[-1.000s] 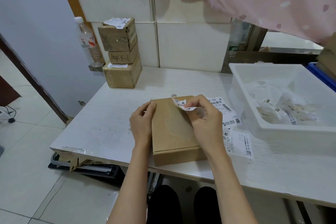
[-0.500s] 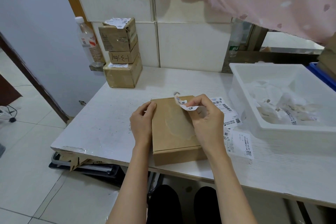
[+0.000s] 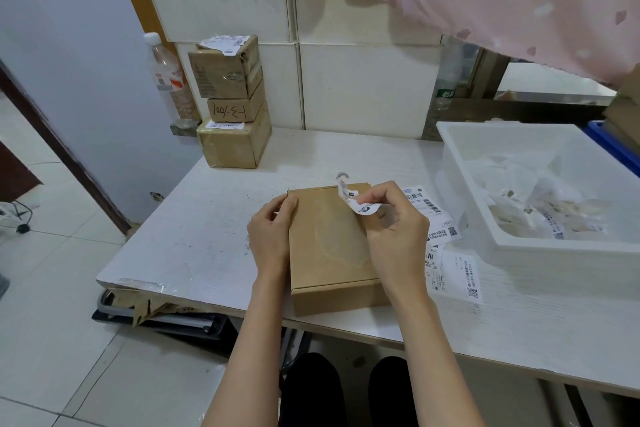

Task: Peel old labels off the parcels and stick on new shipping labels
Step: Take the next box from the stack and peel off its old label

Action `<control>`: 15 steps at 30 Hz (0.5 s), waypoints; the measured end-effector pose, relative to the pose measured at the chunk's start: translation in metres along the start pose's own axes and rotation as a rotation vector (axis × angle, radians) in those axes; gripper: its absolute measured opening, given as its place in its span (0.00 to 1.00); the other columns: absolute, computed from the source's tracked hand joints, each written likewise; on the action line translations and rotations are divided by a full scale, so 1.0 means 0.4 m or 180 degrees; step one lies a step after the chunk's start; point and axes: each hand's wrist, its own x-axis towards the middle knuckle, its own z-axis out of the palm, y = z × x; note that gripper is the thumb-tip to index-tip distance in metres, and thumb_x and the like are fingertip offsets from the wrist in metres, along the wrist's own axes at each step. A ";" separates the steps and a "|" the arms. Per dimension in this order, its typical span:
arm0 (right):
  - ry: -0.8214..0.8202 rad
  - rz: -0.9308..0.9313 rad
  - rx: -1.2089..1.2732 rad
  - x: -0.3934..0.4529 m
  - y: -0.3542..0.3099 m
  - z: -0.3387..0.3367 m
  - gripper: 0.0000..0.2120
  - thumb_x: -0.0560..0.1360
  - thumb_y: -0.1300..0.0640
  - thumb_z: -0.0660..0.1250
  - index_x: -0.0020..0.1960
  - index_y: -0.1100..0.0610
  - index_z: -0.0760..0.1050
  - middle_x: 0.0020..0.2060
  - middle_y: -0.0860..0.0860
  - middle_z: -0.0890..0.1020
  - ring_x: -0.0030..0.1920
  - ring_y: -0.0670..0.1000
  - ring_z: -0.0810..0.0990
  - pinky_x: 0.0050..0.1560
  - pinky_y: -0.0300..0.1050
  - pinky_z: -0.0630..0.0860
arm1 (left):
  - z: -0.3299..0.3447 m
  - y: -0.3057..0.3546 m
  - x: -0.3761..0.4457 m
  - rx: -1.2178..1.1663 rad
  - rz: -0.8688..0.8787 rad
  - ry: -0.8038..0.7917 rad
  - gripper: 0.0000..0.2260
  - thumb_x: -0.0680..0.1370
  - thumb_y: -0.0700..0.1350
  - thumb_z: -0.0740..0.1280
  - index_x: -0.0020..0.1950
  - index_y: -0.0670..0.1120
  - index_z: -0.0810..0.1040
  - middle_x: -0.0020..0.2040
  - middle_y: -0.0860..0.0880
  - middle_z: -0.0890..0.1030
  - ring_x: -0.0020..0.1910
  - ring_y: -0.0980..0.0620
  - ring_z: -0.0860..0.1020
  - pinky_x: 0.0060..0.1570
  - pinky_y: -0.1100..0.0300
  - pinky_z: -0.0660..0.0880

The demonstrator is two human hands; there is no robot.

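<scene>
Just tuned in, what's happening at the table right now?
A person is stripping an old label off a flat brown parcel. The left hand steadies the parcel's left edge, while the right hand pinches the curled label strip above its far end. Printed labels lie beside the parcel, near a white bin.

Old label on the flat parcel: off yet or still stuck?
Mostly off. The old label curls up from the parcel, pinched by the right hand; its far end's attachment is unclear.
</scene>
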 end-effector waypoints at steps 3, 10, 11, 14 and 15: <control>-0.0076 -0.0016 -0.0004 0.000 0.001 0.000 0.09 0.72 0.75 0.66 0.41 0.62 0.77 0.36 0.40 0.80 0.40 0.37 0.79 0.41 0.28 0.69 | 0.000 -0.001 0.001 0.0027 -0.0003 0.0001 0.06 0.78 0.49 0.68 0.52 0.52 0.84 0.48 0.58 0.83 0.48 0.61 0.79 0.47 0.61 0.72; -0.0025 -0.0024 -0.0038 0.000 0.004 -0.002 0.12 0.71 0.76 0.64 0.42 0.61 0.77 0.38 0.45 0.82 0.44 0.38 0.80 0.42 0.31 0.71 | -0.001 0.000 -0.001 -0.0021 -0.0007 -0.0017 0.07 0.78 0.48 0.68 0.52 0.50 0.84 0.46 0.59 0.83 0.47 0.62 0.79 0.44 0.64 0.71; -0.0052 -0.0021 -0.0022 -0.002 0.003 0.001 0.12 0.71 0.76 0.63 0.42 0.61 0.77 0.38 0.47 0.82 0.43 0.39 0.80 0.42 0.31 0.72 | -0.001 0.004 -0.005 0.0010 -0.0015 -0.0010 0.07 0.78 0.48 0.68 0.53 0.50 0.84 0.46 0.59 0.83 0.47 0.62 0.78 0.44 0.64 0.71; -0.0100 0.0005 0.0026 0.001 -0.002 -0.005 0.12 0.71 0.77 0.63 0.42 0.62 0.77 0.37 0.50 0.82 0.41 0.39 0.80 0.42 0.32 0.72 | -0.003 0.001 -0.001 0.0003 0.0008 -0.0014 0.05 0.78 0.48 0.68 0.51 0.52 0.84 0.47 0.59 0.83 0.49 0.61 0.79 0.47 0.63 0.72; -0.0082 0.0028 0.0062 0.006 -0.004 -0.012 0.12 0.71 0.76 0.63 0.41 0.61 0.77 0.37 0.49 0.82 0.41 0.38 0.79 0.41 0.32 0.72 | -0.002 0.001 -0.002 0.0007 -0.0029 -0.0017 0.05 0.78 0.48 0.68 0.51 0.52 0.84 0.48 0.58 0.83 0.49 0.60 0.79 0.48 0.62 0.73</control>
